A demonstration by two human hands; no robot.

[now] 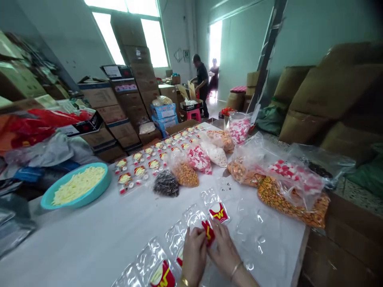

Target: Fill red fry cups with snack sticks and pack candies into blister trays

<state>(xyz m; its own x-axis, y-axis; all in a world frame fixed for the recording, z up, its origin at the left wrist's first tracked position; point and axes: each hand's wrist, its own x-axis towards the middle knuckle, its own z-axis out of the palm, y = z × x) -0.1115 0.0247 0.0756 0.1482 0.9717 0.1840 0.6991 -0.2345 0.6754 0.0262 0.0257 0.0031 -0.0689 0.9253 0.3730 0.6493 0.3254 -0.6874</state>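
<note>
A small red fries box [208,233] with a yellow zigzag mark is between my hands, over a row of clear plastic blister trays. My left hand [194,251] is closed, pinching the box's left side. My right hand [224,248] has its fingers closed on the right edge; its fingertips are partly hidden. Just beyond, another red fries box [219,213] lies in a clear blister tray [211,196]. Nearer me, a third fries box [163,275] with a pale top sits in its tray, and one more is partly covered by my left hand.
A turquoise basin [106,181] of pale strips stands at left. Filled blister packs [139,172] line the table's far side. Bags of black pieces [166,184], orange pieces [186,174] and pink-white pieces [200,159] lie ahead. Bulging bags [293,201] occupy the right edge. Two people are farther back.
</note>
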